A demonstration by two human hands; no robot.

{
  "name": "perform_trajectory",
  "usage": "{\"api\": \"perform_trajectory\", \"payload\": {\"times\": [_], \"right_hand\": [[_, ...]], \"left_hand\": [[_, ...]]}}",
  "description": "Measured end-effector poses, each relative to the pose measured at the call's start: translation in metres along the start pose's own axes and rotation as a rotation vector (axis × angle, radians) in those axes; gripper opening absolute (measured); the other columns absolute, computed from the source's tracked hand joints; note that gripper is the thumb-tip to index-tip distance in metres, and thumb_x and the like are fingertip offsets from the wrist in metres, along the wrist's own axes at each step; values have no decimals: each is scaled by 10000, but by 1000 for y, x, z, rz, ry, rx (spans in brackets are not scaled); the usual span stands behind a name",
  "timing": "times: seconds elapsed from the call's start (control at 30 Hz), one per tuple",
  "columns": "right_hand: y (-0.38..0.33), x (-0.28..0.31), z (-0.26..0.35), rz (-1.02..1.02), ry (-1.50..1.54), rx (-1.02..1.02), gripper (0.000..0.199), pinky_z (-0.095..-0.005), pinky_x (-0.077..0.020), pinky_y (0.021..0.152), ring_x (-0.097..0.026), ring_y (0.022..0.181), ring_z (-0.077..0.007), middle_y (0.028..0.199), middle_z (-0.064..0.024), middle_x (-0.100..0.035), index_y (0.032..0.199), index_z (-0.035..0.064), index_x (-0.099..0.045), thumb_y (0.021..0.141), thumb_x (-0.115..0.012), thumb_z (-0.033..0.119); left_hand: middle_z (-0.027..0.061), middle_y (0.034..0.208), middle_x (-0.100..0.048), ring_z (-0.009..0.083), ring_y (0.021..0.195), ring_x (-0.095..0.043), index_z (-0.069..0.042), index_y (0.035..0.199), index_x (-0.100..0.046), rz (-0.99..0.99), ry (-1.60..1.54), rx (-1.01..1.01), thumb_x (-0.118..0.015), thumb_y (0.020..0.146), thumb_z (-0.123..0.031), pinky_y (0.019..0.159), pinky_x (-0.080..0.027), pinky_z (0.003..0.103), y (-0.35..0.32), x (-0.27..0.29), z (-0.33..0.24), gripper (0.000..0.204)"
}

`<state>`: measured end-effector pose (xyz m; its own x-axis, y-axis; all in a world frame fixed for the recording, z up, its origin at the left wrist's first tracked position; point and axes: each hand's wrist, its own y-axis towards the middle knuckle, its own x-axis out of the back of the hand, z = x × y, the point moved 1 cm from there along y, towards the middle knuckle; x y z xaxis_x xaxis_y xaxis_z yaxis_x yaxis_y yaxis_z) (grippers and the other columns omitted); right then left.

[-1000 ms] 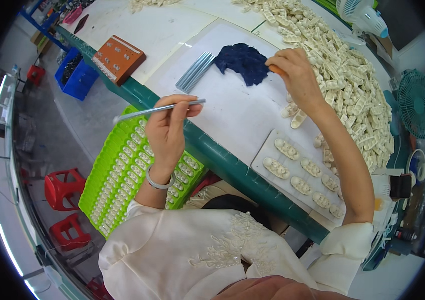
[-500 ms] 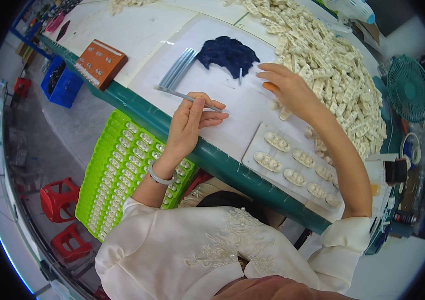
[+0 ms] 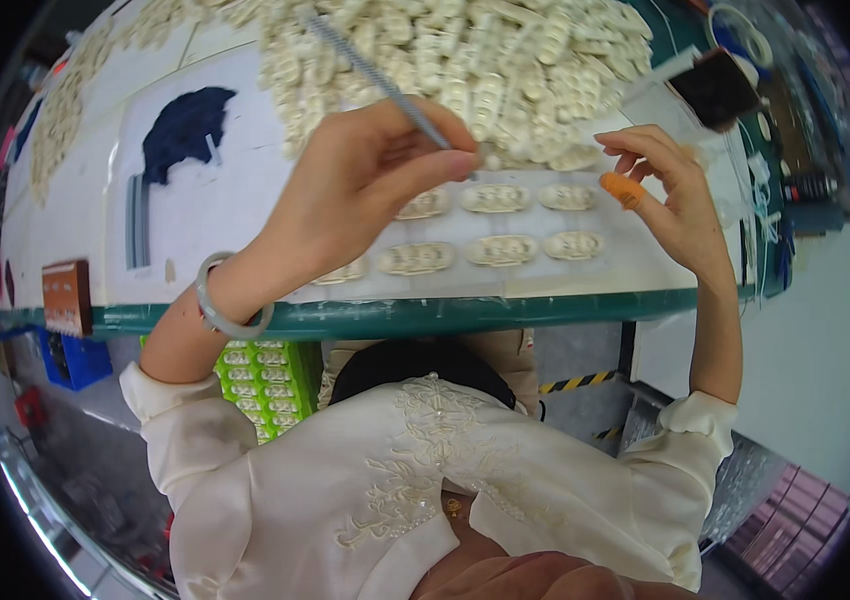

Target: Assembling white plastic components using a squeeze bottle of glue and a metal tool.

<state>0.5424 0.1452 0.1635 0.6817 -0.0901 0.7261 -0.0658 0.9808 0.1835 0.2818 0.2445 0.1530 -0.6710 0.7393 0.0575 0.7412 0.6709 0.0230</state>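
Note:
A thin, ridged grey rod (image 3: 370, 75) slants up and left out of my left hand (image 3: 345, 185), pinched between thumb and fingers. Its lower end is near my fingertips, above the left part of a whitish tray (image 3: 535, 222). Two rows of oval cream pieces (image 3: 501, 250) with raised detail lie on that tray, some hidden behind my left hand. Over the tray's right end my right hand (image 3: 683, 205) hangs with thumb and fingers apart, and I see nothing between them. An orange finger cover (image 3: 622, 189) wraps its thumb.
A large heap of cream pieces (image 3: 465, 60) spreads behind the tray. At left lie dark blue putty-like material (image 3: 185, 130), grey rods (image 3: 137, 225) and a brown block (image 3: 67, 298). A black-screened device (image 3: 713, 92) stands far right. A green tray (image 3: 275, 385) sits below the table edge (image 3: 395, 317).
The view has swung to the right. My left hand, still with the rod, has gone over the tray. My right hand has left the blue material and hangs at the tray's right end.

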Motion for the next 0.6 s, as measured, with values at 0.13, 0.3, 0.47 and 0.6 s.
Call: {"api": "perform_trajectory", "payload": {"times": [0.13, 0.3, 0.47, 0.6], "right_hand": [[-26, -5, -34, 57, 76, -136, 380, -239, -397, 579, -457, 636, -122, 876, -36, -511, 1097, 72, -603, 730, -697, 101], [-31, -28, -59, 59, 191, -178, 340, -243, -376, 547, -416, 593, -109, 747, -16, -460, 1011, 75, -637, 687, -724, 133], [-31, -32, -71, 13, 241, -142, 306, -249, -377, 545, -432, 595, -117, 695, -15, -453, 964, 69, -647, 675, -721, 133], [-30, -34, -71, -5, 259, -122, 297, -254, -379, 543, -439, 596, -122, 682, -20, -464, 952, 56, -649, 671, -714, 130]], "left_hand": [[79, 913, -648, 106, 863, -609, 44, 957, -598, 150, 149, -18, -604, 851, -26, 783, -496, 216, 50, -49, 14, 127], [55, 884, -651, 80, 829, -604, 33, 962, -624, 205, 178, 23, -631, 839, -62, 751, -499, 205, 79, -81, 30, 156], [53, 858, -659, 64, 801, -599, 23, 954, -632, 220, 316, 41, -645, 831, -67, 702, -486, 183, 85, -88, 35, 153], [46, 826, -663, 54, 771, -595, 19, 946, -638, 203, 298, 56, -659, 818, -63, 675, -480, 173, 86, -87, 40, 153]]}}
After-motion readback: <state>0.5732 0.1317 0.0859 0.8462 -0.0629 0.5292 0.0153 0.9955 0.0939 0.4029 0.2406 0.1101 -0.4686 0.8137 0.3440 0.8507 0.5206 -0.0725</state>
